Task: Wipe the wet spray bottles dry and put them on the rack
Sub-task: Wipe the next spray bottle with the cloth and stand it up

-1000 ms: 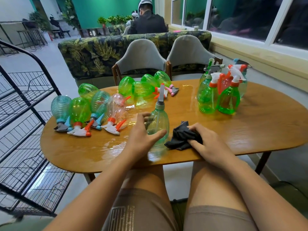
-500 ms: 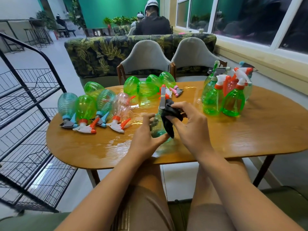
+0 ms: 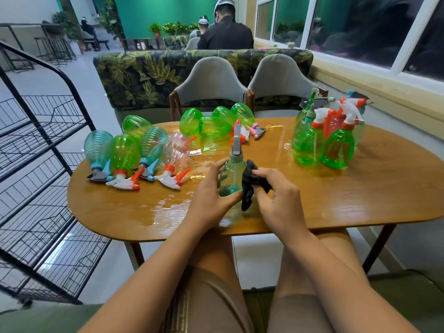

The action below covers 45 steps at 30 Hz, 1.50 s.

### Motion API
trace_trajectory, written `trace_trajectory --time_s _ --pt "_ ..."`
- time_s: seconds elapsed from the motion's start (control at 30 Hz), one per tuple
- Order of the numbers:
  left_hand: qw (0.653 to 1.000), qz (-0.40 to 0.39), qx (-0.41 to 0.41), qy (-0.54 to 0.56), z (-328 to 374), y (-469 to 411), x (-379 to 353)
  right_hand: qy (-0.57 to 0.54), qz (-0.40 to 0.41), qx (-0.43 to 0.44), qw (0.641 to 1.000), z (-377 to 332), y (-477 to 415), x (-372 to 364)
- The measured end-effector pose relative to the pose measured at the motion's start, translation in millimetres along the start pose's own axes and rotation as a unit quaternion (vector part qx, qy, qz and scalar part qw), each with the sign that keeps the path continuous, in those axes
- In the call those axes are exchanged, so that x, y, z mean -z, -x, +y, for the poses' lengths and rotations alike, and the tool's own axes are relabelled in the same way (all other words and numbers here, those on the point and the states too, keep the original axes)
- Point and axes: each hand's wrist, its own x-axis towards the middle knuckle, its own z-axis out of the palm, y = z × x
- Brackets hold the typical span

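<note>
Head view: the left hand (image 3: 211,200) curls round 1 upright pale-green spray bottle (image 3: 231,176) over the wet wooden table (image 3: 360,195). The right hand (image 3: 276,200) pinches a black cloth (image 3: 249,183) against the bottle's right side. Left of the left hand, other bottles (image 3: 125,152) lie on their sides. Beyond the right hand, green bottles (image 3: 338,150) stand upright. The wire rack (image 3: 48,111) stands far left of the left hand.
</note>
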Motion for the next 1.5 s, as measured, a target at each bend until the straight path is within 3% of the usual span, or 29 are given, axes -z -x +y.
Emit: trace_trajectory --time_s 0.4,0.77,0.93,1.03,1.27,1.5 --pt "0.998 0.044 0.032 0.017 1 -1 2 0.218 -0.188 -0.106 0.952 5 17 -10" --pt "0.998 0.051 0.012 -0.015 4 0 2 0.039 -0.031 -0.136 0.989 -14 2 0" --pt "0.999 0.033 0.014 0.015 3 -2 0 -0.019 0.043 -0.034 0.998 -28 -17 1" --pt "1.0 0.014 0.01 0.021 4 -1 1 -0.01 0.049 0.001 0.999 -30 -21 -5" --pt "1.0 0.002 0.009 0.026 3 0 1 -0.01 0.01 -0.017 1.0 -18 -10 -14" --pt "0.999 0.007 0.023 0.032 5 2 2 0.018 -0.07 -0.107 0.992 0 -2 -13"
